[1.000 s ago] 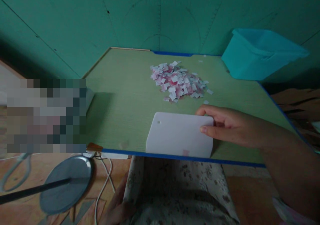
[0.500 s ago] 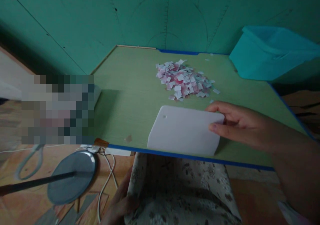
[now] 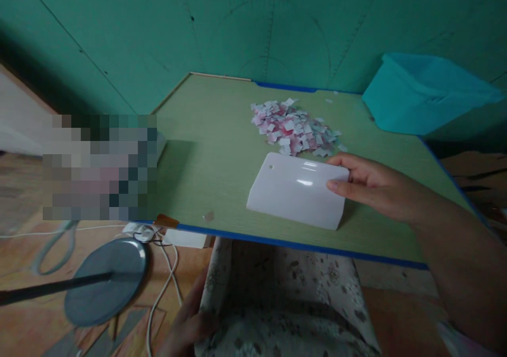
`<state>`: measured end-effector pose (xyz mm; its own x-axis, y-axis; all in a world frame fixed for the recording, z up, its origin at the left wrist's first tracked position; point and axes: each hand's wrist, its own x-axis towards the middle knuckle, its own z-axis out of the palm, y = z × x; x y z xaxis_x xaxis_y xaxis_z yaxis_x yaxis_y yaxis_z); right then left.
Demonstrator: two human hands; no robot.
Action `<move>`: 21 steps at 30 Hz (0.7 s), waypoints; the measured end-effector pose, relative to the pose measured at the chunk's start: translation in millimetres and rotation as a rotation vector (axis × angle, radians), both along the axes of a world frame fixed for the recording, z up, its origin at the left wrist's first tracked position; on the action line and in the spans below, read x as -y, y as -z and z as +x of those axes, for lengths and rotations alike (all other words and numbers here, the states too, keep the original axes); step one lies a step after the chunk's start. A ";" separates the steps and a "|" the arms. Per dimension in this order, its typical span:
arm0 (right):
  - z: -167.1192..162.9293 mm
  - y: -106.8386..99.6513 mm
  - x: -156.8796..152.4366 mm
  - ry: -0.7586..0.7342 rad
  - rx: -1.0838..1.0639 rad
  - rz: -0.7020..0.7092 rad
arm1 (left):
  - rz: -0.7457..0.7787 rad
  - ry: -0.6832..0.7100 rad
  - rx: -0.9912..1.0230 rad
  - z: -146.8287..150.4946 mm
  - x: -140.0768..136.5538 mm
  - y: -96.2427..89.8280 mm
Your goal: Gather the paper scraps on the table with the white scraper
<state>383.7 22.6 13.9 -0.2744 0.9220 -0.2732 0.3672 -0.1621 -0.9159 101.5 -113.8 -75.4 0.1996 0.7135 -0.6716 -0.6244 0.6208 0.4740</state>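
Note:
My right hand (image 3: pixel 362 180) is closed on the right end of a white plastic scraper (image 3: pixel 295 190), thumb on its near face. The scraper is tilted over the green tabletop (image 3: pixel 222 172), with a small hole in its upper left corner and light glinting off it. Just beyond it lies a heap of small pink and white paper pieces (image 3: pixel 291 127). Below the table's front edge, my left hand (image 3: pixel 194 325) grips the left side of a flower-patterned cloth (image 3: pixel 289 304), which hangs open under the edge. Some of the left fingers are hidden.
A turquoise fabric bin (image 3: pixel 420 101) stands at the table's back right corner against the green wall (image 3: pixel 222 24). A blurred-out object (image 3: pixel 103 167) is at the left. On the floor are a round grey base with a pole (image 3: pixel 106 288) and white cables (image 3: pixel 162 288).
The scraper has moved from the table's front edge a little away from me, nearer the paper heap, and its tilt has changed. My left hand stays on the cloth.

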 end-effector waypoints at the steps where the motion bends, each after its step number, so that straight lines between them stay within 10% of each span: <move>1: -0.5 -0.4 0.6 -0.020 0.001 -0.016 | 0.001 0.024 0.015 -1.2 0.1 1.0; 21: 2.0 -1.6 0.4 -0.122 0.029 -0.069 | 0.029 0.011 -0.010 -5.1 -3.0 3.7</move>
